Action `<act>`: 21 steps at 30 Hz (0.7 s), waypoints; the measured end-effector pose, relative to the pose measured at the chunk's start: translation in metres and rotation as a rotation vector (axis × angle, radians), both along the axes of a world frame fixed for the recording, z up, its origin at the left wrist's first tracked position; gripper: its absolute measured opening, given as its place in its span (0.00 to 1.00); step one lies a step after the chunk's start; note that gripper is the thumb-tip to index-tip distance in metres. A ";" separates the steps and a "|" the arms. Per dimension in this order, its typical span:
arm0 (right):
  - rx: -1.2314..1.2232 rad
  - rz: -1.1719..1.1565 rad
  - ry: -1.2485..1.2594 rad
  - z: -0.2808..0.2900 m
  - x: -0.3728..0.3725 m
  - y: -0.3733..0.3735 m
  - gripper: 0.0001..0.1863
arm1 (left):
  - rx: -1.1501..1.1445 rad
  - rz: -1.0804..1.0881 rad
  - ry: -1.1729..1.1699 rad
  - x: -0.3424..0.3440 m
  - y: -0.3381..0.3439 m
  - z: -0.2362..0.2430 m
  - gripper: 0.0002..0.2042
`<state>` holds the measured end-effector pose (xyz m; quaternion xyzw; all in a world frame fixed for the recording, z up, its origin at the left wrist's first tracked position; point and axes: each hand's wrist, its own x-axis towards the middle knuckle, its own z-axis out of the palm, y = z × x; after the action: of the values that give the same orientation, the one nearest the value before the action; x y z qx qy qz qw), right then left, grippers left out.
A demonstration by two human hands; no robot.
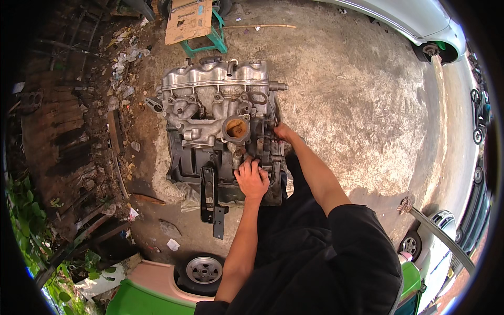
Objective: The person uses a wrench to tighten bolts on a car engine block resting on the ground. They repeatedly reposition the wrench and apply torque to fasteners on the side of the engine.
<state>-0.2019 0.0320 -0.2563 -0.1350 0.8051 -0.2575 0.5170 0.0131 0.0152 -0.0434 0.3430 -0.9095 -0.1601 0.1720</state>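
Note:
A grey metal car engine [194, 157] stands on the ground in front of me. Its silver ribbed valve cover [205, 76] is at the far side. Nearer is the intake manifold [202, 128], with a round opening that is orange-brown inside. My left hand [252, 179] lies against the engine just below that opening, its fingers stretched forward and slightly apart; their tips are partly hidden among the parts. At the engine's right side is my right hand [284, 133], its fingers mostly hidden by the block. A black metal bracket [209, 194] sticks out toward me, left of my left hand.
A teal stool [212, 42] with a cardboard sheet [189, 21] on it stands beyond the engine. Scrap wood and litter [123, 68] line the left. A silver car [409, 18] is at far right. A wheel [203, 269] of a green-and-pink vehicle is at lower left.

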 end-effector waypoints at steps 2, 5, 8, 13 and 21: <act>-0.017 -0.072 -0.051 0.003 0.002 -0.001 0.20 | -0.001 0.001 -0.011 0.000 0.000 0.000 0.13; 0.038 -0.002 0.060 0.014 -0.002 -0.002 0.22 | -0.011 0.000 -0.005 -0.001 0.000 0.000 0.13; 0.035 0.124 0.149 0.022 -0.005 -0.007 0.23 | -0.021 0.000 -0.003 0.000 0.001 0.000 0.13; 0.020 0.336 0.270 0.012 -0.006 -0.017 0.25 | -0.039 0.003 -0.018 0.001 0.000 -0.002 0.13; 0.042 0.052 0.350 0.073 0.009 -0.008 0.25 | -0.035 0.006 -0.010 0.001 0.001 -0.003 0.13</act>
<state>-0.1930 0.0241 -0.1834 -0.1880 0.8842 -0.1998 0.3781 0.0143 0.0158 -0.0466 0.3435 -0.9120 -0.1419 0.1738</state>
